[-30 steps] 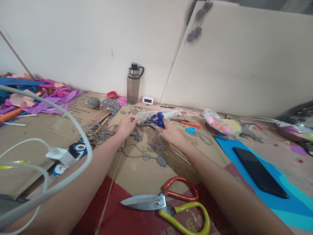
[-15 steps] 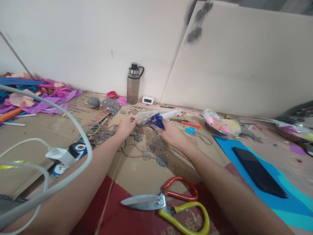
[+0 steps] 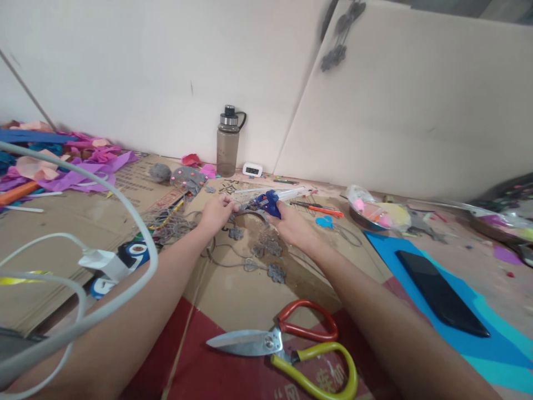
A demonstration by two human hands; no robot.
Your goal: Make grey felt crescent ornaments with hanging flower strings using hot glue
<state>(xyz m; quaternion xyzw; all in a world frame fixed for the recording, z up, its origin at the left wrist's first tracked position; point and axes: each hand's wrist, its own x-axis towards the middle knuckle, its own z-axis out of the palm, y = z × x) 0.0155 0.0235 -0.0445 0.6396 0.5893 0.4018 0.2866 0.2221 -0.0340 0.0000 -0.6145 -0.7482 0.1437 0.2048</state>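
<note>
My right hand (image 3: 289, 221) is wrapped round a blue glue gun (image 3: 270, 203) with a clear stick at its back; the nozzle points left. Close to the nozzle, my left hand (image 3: 219, 214) is pinched near the end of a dark curved band (image 3: 255, 215); what its fingertips hold is too small to make out. Below the hands, grey flower shapes (image 3: 276, 273) and grey cord (image 3: 227, 265) lie on the cardboard (image 3: 233, 294). Large scissors (image 3: 266, 343) with one red and one yellow handle lie partly open nearer to me.
A bottle (image 3: 227, 144) and small clock (image 3: 252, 169) stand by the wall. An orange-handled tool (image 3: 327, 210), a bowl (image 3: 368, 222) and a black phone (image 3: 439, 291) are on the right. Coloured scraps (image 3: 79, 161), a white plug (image 3: 106, 264) and a looping cable (image 3: 152, 255) are left.
Both hands stay almost where they were, with the glue gun near the left fingertips. The whole view has shifted very slightly.
</note>
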